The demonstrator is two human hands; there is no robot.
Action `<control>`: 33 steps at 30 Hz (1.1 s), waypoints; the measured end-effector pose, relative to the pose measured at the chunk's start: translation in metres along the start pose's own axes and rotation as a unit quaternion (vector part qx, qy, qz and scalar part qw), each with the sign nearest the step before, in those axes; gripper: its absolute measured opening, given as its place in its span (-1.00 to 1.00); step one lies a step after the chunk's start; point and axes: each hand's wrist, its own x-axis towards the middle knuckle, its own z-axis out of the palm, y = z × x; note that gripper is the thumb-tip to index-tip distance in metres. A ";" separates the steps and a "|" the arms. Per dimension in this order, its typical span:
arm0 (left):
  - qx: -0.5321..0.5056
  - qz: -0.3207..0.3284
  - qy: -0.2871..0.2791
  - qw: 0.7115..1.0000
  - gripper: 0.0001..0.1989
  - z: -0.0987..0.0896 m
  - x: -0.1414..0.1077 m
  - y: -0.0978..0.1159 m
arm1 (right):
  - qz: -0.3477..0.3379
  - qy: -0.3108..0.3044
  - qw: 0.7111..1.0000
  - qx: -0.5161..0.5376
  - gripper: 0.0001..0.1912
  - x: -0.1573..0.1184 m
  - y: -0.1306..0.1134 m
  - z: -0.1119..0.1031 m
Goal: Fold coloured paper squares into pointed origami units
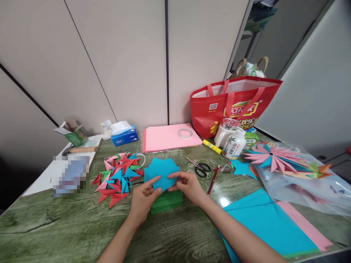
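My left hand [143, 200] and my right hand [190, 187] pinch a small blue sheet of paper [163, 181] between thumbs and fingers at its two sides. Behind it lie more blue paper pieces [161, 165], overlapping at different angles. Green paper squares [167, 204] show just below the held sheet, on the tabletop. A heap of folded red, pink, blue and green paper points [120, 177] sits left of my hands. Black-handled scissors [199, 167] and a dark red pen [214, 179] rest to the right of my right hand.
Pink paper [170, 138] carries a silver ring [185, 133] at the back, beside a blue tissue box [124, 136]. A red bag [214, 113], white bottle [234, 145] and yellow glue stick [212, 147] stand or lie rightward. Large blue sheets [268, 226] lie under my right forearm.
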 end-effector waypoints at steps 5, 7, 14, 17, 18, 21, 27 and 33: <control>0.056 0.008 -0.020 0.998 -0.65 -0.005 0.000 0.008 | -0.053 0.095 0.994 -0.011 -0.83 0.004 -0.006 -0.008; 0.078 0.004 -0.049 0.996 -0.70 -0.006 0.000 0.009 | -0.073 0.113 0.990 -0.034 -0.85 0.004 -0.010 -0.010; 0.109 0.012 -0.078 0.991 -0.83 -0.009 0.003 0.005 | -0.109 0.041 0.983 -0.144 -0.90 0.003 -0.008 -0.010; 0.075 0.047 -0.040 0.995 -0.76 -0.010 0.005 0.004 | -0.084 0.005 0.975 -0.208 -0.86 0.003 -0.002 -0.011; 0.059 0.061 -0.021 0.996 -0.72 -0.011 0.005 0.004 | -0.075 0.001 0.973 -0.217 -0.85 0.003 0.000 -0.011; 0.017 0.099 0.044 0.994 -0.57 -0.009 0.006 0.005 | -0.067 0.023 0.977 -0.201 -0.84 0.002 0.001 -0.010; 0.025 0.098 0.004 0.995 -0.49 -0.006 0.001 0.001 | -0.108 0.078 0.973 -0.188 -0.83 0.001 -0.002 -0.005; 0.043 0.050 0.002 0.998 -0.60 -0.011 0.003 -0.008 | -0.107 0.026 0.971 -0.212 -0.80 -0.003 0.000 -0.001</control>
